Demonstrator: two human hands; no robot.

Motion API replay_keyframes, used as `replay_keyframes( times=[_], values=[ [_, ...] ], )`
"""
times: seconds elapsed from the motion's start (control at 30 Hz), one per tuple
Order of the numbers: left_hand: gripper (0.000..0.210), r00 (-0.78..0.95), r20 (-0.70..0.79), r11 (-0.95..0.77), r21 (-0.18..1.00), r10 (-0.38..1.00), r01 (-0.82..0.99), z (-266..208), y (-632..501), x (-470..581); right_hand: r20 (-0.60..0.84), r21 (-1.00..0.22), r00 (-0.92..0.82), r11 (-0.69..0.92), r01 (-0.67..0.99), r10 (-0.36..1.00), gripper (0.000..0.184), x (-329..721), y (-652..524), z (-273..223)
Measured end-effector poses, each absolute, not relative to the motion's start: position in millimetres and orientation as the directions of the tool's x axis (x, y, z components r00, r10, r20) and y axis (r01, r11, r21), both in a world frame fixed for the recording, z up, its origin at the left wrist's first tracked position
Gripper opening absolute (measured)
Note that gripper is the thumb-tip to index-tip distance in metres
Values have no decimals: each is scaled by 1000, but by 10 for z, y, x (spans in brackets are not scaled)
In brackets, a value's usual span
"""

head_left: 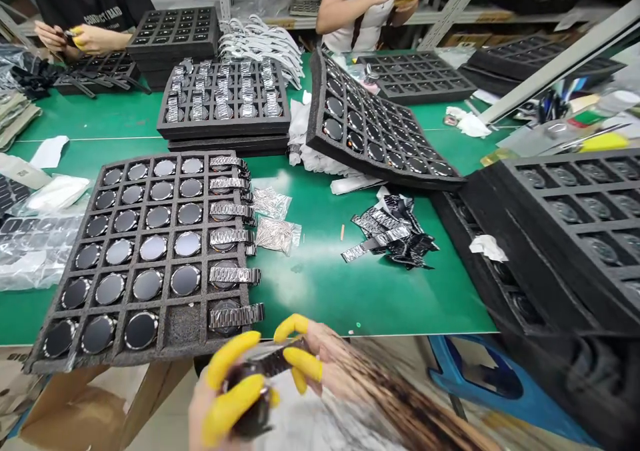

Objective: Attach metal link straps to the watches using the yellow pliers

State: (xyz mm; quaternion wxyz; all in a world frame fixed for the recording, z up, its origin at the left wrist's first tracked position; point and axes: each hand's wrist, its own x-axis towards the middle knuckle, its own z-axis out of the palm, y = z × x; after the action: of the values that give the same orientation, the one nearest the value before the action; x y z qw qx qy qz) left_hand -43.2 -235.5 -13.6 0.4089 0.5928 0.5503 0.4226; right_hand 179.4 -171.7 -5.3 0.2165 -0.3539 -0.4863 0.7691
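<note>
Below the table's front edge, my left hand (227, 398) grips a dark watch (254, 408) between fingers in yellow finger cots. My right hand (307, 354), also in yellow cots, pinches the dark metal link strap (280, 361) that extends from the watch. Motion blurs the watch, and the fingers hide where the strap meets it. Just beyond my left hand lies a black foam tray (200, 318) of round watch faces, with one bare compartment in its front row. Along that tray's right column, several watches (235, 314) have metal straps fitted.
Two small bags of metal pins (277, 236) lie beside the tray. A heap of dark metal straps (395, 231) sits on the green table (320, 291). Another watch tray (375, 118) leans at an angle, and stacked foam trays (565, 218) stand right. Two people work across the table.
</note>
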Motion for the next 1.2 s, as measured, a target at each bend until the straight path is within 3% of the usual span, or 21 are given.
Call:
replay_keyframes(
  times=[0.1,0.17,0.23,0.27,0.33,0.4,0.47,0.6,0.73,0.83,0.9,0.97,1.1,1.2],
  values=[
    [23,45,-6,-2,985,999,175,-359,-2433,-69,-401,-830,-632,-555,-56,663,45,1812,-1653,-69],
    [31,-1,-195,195,980,981,43,-397,-2449,97,-355,-855,-680,-517,-41,642,45,1879,-1465,-88],
    [46,-11,-429,424,896,903,-130,-360,-2453,158,-264,-940,-644,-341,6,718,42,2030,-1132,-156],
    [56,6,-506,498,845,862,-195,-326,-2452,156,-194,-980,-547,-186,70,815,37,2134,-926,-213],
    [76,66,-587,581,768,807,-268,-252,-2446,117,-71,-916,-338,72,394,939,26,2360,-494,-354],
    [86,118,-619,623,728,777,-286,-187,-2434,70,-68,-733,-300,157,662,951,19,2548,-135,-493],
    [86,146,-616,629,720,774,-294,-132,-2418,37,-85,-600,-363,243,762,928,17,2646,79,-590],
    [77,110,-574,576,754,812,-315,-33,-2365,-33,-84,-470,-466,377,798,881,15,2633,143,-620],
    [62,-30,-494,478,855,869,-201,-3,-2308,-208,-103,-460,-449,357,813,888,15,2607,51,-579],
    [42,-154,-301,315,946,941,75,-29,-2277,-359,-53,-681,-417,273,679,907,15,2561,-143,-599],
    [36,-161,-133,180,928,978,327,-25,-2259,-415,-27,-902,-346,127,414,938,18,2438,-411,-623],
    [45,-101,-21,71,849,995,524,12,-2236,-415,-82,-995,-255,-63,80,963,25,2226,-787,-612],
    [65,25,77,-72,703,997,707,118,-2179,-308,-191,-892,-197,-254,-374,962,35,1700,-1528,-417],
    [74,61,92,-105,628,994,771,170,-2155,-252,-198,-790,-282,-323,-522,939,38,1435,-1743,-238]
  ],
)
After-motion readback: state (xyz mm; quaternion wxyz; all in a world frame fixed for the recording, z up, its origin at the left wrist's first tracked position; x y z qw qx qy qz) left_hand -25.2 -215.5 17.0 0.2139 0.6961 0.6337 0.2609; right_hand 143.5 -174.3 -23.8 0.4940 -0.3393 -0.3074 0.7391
